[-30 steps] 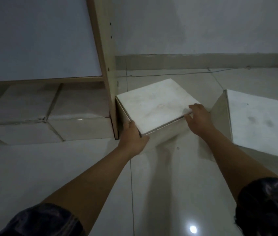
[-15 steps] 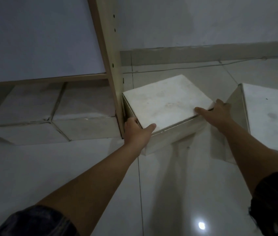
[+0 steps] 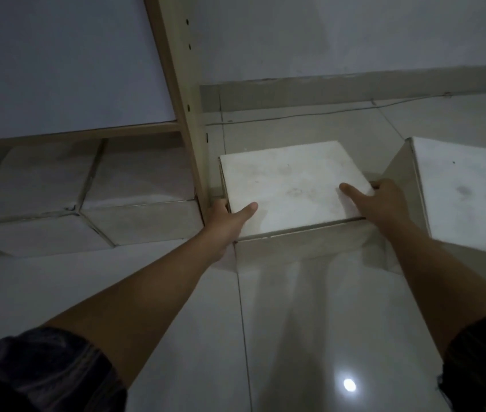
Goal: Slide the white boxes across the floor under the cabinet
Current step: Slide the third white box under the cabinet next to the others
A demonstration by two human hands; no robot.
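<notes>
A white box point(image 3: 289, 185) sits on the tiled floor just right of the cabinet's wooden upright point(image 3: 183, 114). My left hand point(image 3: 229, 218) grips its near left corner, thumb on top, fingers down the left side next to the upright. My right hand point(image 3: 381, 203) holds the right edge, thumb on the lid and fingers over the side. Two white boxes point(image 3: 93, 188) lie side by side under the cabinet's bottom shelf point(image 3: 72, 135). Another white box point(image 3: 467, 194) stands to the right, close to my right hand.
A skirting board point(image 3: 354, 87) and a thin cable point(image 3: 325, 113) run along the back wall. Glossy floor tiles point(image 3: 310, 337) stretch toward me, with a lamp reflection point(image 3: 349, 385) low in view. Dark sleeves cover both upper arms.
The held box has turned from a skewed angle to nearly square with the cabinet. My right hand shifted from the near right corner further along the right edge.
</notes>
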